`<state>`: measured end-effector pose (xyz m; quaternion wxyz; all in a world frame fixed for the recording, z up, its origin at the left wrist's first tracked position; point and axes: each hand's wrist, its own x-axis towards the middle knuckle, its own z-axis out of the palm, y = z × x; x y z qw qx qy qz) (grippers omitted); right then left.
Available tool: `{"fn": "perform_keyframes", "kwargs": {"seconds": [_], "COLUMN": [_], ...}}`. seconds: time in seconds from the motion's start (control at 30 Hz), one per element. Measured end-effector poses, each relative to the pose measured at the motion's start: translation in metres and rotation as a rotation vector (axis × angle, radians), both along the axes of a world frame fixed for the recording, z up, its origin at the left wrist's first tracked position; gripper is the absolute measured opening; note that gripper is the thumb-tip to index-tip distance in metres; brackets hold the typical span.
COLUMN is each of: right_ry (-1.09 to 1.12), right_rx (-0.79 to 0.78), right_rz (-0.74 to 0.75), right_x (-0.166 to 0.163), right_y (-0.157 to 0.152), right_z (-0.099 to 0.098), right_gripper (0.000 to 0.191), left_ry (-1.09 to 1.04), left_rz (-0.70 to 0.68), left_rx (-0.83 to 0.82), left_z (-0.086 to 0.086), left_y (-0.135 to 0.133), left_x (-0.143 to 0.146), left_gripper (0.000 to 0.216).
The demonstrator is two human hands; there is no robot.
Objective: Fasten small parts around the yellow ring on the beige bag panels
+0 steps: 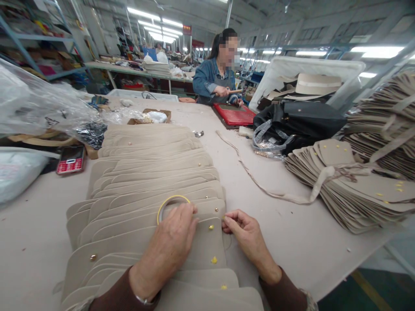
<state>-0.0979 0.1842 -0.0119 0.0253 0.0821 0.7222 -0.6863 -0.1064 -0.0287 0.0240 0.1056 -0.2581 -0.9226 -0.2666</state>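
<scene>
My left hand (168, 246) is closed on a roll of yellow tape (160, 211), held over a long overlapping row of beige panels (129, 237). Some panels carry small gold studs (93, 257). Bits of yellow tape (214, 260) cover several studs along the right edge. Just beyond that edge, my right hand (246, 233) pinches what looks like a small yellow piece of tape between thumb and forefinger; the fingers hide most of it.
Tied bundles of beige panels (350, 185) are stacked at right, with a loose fabric strip (275, 196) trailing from them. A black bag (298, 123) lies behind. A phone (71, 160) rests at left. Across the table, a co-worker (215, 71) holds a wooden-handled tool over a red board (233, 114).
</scene>
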Motion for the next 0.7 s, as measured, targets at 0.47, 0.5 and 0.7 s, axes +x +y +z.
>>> {"fn": "perform_keyframes", "kwargs": {"seconds": [0.47,0.5,0.7], "right_ry": [-0.202,-0.218,-0.261], "right_rx": [-0.027,-0.004,0.047], "right_rz": [0.080,0.078,0.119], "right_x": [0.019,0.020,0.028], "right_y": [0.002,0.006,0.017], "right_z": [0.015,0.014,0.011], "right_gripper": [0.048,0.049,0.044], "left_ry": [-0.470,-0.494,-0.509], "left_rz": [-0.286,-0.308,-0.314], "left_rx": [-0.202,-0.227,-0.216], "left_z": [0.019,0.021,0.020], "left_y": [-0.005,-0.005,-0.008], "left_x": [0.010,0.013,0.022], "left_gripper": [0.011,0.012,0.016]}}
